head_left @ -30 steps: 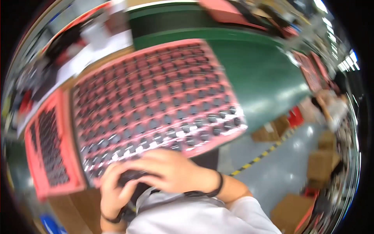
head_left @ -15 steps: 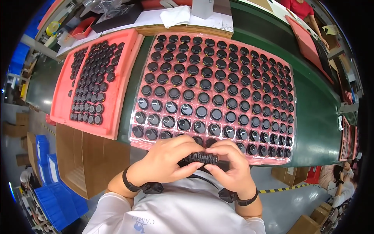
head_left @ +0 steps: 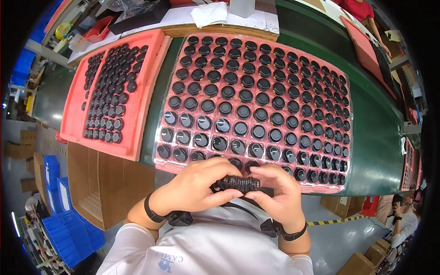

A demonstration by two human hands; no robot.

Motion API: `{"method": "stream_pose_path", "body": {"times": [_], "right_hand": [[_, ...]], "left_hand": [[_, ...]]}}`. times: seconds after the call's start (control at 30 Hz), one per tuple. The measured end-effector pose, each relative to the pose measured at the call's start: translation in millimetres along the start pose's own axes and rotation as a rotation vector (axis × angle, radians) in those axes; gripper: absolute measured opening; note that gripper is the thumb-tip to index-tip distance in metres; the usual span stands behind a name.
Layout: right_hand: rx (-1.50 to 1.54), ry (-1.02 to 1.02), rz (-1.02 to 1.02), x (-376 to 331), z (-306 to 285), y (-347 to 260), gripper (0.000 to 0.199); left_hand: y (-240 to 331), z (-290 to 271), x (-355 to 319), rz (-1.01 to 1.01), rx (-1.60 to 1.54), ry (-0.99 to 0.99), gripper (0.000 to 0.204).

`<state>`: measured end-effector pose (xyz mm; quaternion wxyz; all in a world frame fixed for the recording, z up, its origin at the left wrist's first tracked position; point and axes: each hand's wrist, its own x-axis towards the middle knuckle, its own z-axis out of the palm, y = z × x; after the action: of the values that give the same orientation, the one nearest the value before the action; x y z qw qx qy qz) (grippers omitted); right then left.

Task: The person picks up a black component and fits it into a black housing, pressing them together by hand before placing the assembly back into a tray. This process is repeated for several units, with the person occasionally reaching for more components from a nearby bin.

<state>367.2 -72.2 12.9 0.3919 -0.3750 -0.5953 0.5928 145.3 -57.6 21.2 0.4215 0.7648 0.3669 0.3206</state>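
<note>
Spreading slightly since half a second ago, the right hand (head_left: 279, 192) is holding its thumb and forefinger a little wider apart around one end of a ribbed black stack (head_left: 238, 184). The left hand (head_left: 197, 183) is gripping that stack, its thumb pressing along the near side and its fingers curling over the far side. Whether the right fingertips are also pressing on it is remaining unclear. The stack is lying crosswise between the two hands, its separate pieces showing too small to tell apart.

Just ahead of the hands, a clear-lined pink tray (head_left: 321, 187) is holding rows of round black caps (head_left: 225, 108), and the fingers are covering part of its nearest row. Ahead and to the left of the hands, a coral foam tray (head_left: 73, 114) is carrying smaller-looking black round pieces (head_left: 120, 110), packed close together. Both trays are resting on a green bench (head_left: 380, 123). Farther ahead of the hands, a white cloth (head_left: 209, 15) is lying on a white-topped ledge. To the left of the hands, below the foam tray, a cardboard box (head_left: 85, 183) is standing, and blue bins (head_left: 75, 238) are sitting beyond it.
</note>
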Motion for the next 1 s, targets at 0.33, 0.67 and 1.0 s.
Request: {"method": "stream_pose_path", "body": {"times": [0.33,0.67,1.0], "right_hand": [[-0.074,0.033,-0.096,1.5,-2.1,-1.6,0.033],[0.057,0.060,-0.037,-1.4,2.6,2.6,0.032],[-0.052,-0.051,-0.068,2.2,0.4,2.5,0.036]], "left_hand": [[7.8,-0.6,4.3,-0.019,0.013,-0.006,0.033],[9.3,0.6,4.3,0.030,0.022,0.007,0.036],[12.3,-0.1,2.8,-0.029,-0.084,0.016,0.035]]}}
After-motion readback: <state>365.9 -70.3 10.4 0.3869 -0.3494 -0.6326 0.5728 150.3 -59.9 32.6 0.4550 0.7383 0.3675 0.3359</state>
